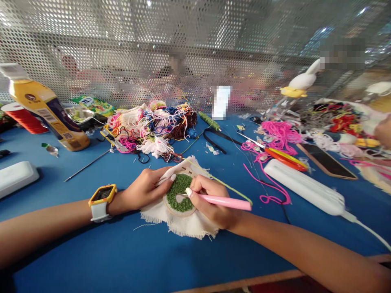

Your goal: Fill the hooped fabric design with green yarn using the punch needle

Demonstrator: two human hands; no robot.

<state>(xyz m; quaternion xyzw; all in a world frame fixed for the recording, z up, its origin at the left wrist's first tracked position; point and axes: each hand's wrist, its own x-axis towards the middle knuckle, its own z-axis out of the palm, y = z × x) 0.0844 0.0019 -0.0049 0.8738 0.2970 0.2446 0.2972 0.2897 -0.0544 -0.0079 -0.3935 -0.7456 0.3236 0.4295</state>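
A perforated screen point(116, 49) backs the blue table point(106, 256); left grip point(148, 188) holds cloth point(192, 227), right grip point(218, 216) a pink tool point(230, 202).

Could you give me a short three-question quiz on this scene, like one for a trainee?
1. True or false: the right hand holds the pink-handled tool.
2. What does the left hand hold? A) a yellow bottle; B) the white cloth; C) a phone.
3. What colour is the stitched patch on that cloth?

Key: 1. True. 2. B. 3. Green.
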